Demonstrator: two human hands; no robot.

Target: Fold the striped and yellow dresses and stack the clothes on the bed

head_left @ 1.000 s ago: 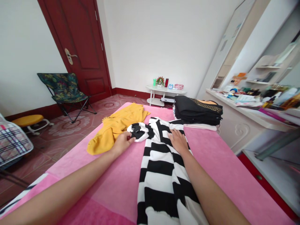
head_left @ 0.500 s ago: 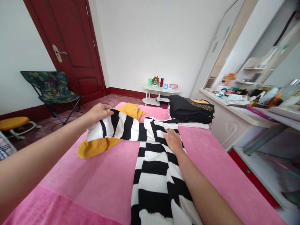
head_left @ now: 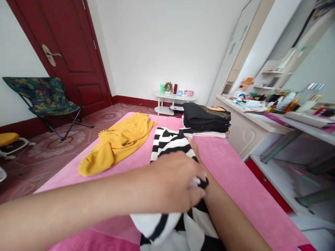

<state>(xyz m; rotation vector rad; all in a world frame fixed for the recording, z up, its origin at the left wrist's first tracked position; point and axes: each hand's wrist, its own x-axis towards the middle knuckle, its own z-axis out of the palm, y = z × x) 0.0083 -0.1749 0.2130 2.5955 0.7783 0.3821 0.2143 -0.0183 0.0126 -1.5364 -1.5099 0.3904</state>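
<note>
A black-and-white striped long garment point(head_left: 172, 137) lies on the pink bed cover point(head_left: 235, 174). My left hand point(head_left: 180, 181) is closed on a pinch of it, probably the sleeve, lifted over the middle of the garment. A bit of striped cloth pokes out between thumb and fingers, and a loose white-and-black flap hangs below the hand. Behind it, my right hand point(head_left: 195, 148) rests on the garment's right side with fingers stretched out, partly covered by my left hand. To the left, a mustard-yellow garment point(head_left: 125, 136) lies loosely spread.
A stack of folded dark clothes point(head_left: 205, 118) sits at the bed's far right corner. Beyond stands a small white table point(head_left: 162, 96). A dressing table point(head_left: 261, 118) crowded with bottles borders the right side; a camouflage folding chair point(head_left: 49, 96) stands by the red door point(head_left: 70, 45).
My left hand has swung from the left across to the right, carrying the striped sleeve over the garment. The yellow garment is now uncovered. My right hand stays on the garment.
</note>
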